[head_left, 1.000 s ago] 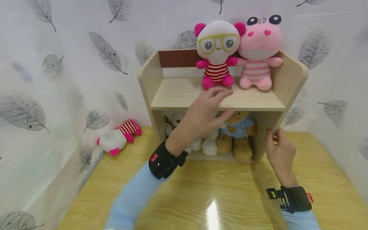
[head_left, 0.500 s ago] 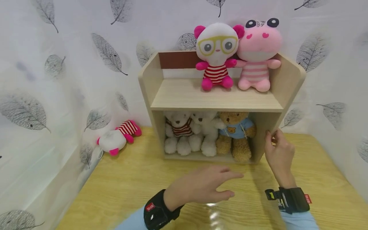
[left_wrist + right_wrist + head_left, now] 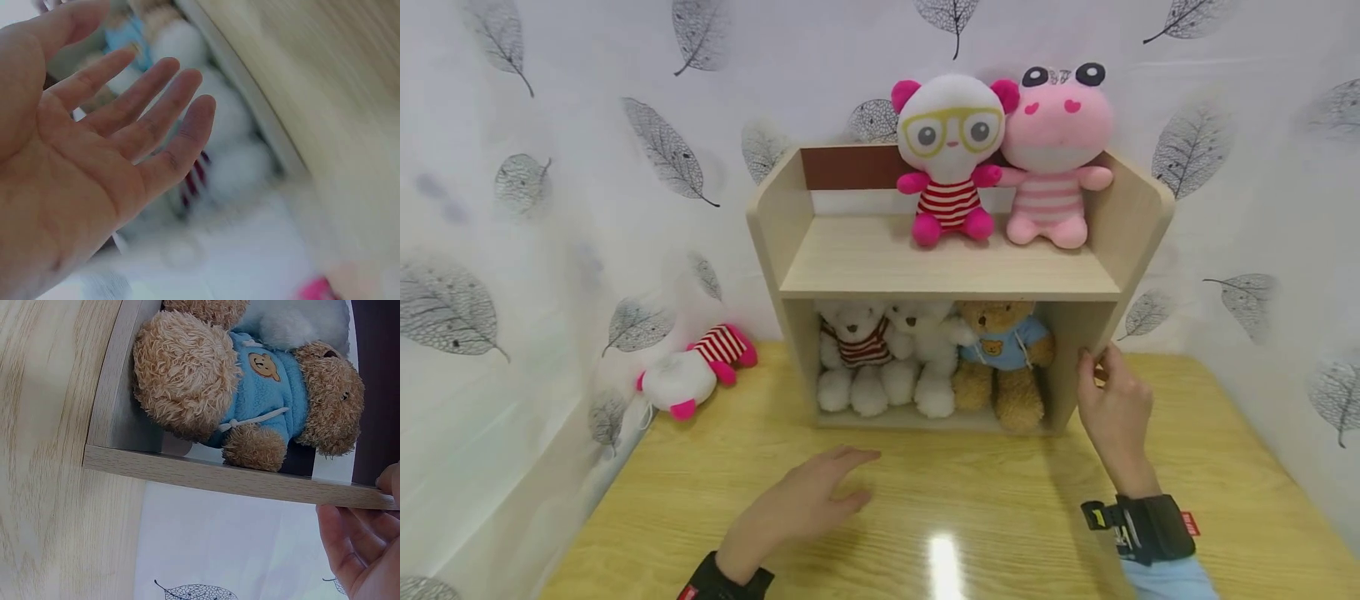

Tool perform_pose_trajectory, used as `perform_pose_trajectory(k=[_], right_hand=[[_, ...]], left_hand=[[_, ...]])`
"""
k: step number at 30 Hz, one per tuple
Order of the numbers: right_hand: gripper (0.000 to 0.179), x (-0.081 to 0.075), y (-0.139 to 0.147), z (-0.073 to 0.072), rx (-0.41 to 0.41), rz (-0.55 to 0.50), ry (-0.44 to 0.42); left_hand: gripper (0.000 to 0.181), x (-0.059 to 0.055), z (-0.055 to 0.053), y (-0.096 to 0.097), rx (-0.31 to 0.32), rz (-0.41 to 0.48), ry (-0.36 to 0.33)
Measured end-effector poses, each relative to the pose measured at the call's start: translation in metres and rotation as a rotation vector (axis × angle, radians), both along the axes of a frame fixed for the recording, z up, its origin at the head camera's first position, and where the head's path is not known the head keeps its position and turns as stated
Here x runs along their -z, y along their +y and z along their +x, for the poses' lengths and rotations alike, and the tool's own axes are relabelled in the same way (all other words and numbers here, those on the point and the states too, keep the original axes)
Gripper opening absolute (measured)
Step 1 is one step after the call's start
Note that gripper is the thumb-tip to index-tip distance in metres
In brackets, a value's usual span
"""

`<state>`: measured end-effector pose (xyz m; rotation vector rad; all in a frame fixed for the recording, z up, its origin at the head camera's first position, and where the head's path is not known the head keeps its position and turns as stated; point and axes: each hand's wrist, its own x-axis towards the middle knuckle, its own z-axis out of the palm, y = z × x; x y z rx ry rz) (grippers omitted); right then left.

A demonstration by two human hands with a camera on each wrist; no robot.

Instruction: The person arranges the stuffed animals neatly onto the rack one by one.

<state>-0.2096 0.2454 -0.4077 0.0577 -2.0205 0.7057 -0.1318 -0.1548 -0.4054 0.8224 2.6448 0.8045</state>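
My left hand [image 3: 797, 508] hovers over the table in front of the shelf, fingers extended and holding nothing; its spread fingers show in the left wrist view. My right hand [image 3: 1116, 412] grips the front edge of the right side panel of the wooden shelf [image 3: 947, 279], thumb inside and fingers outside. On the upper level sit a panda plush [image 3: 951, 158] with yellow glasses and a pink plush [image 3: 1056, 158] with a striped body. Below are two white bears, one [image 3: 857, 358] in a striped top, one plain [image 3: 928, 358], and a brown bear [image 3: 187, 375] in a blue hoodie.
Another panda plush [image 3: 681, 383] lies on its side at the left of the wooden table [image 3: 865, 550], near the wall. Leaf-printed cloth [image 3: 595, 217] covers the walls behind and to the left. The shelf stands towards the back of the table.
My left hand has come down from in front of the upper shelf and moved left over the table. My right hand keeps its grip on the side panel. The view has shifted slightly.
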Motion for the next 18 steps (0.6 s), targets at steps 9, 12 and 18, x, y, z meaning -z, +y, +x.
perform_pose_trajectory(k=[9, 12, 18], right_hand=[[0.015, -0.002, 0.003, 0.000, -0.009, 0.020, 0.035], [0.016, -0.002, 0.002, -0.001, -0.007, 0.018, 0.032], [0.015, 0.000, 0.000, -0.001, -0.005, 0.007, 0.013]], left_hand=[[0.046, 0.006, -0.020, -0.065, -0.219, 0.053, 0.042], [0.045, 0.006, -0.028, -0.076, -0.265, 0.038, 0.083], [0.044, 0.005, -0.037, -0.094, -0.289, 0.018, 0.137]])
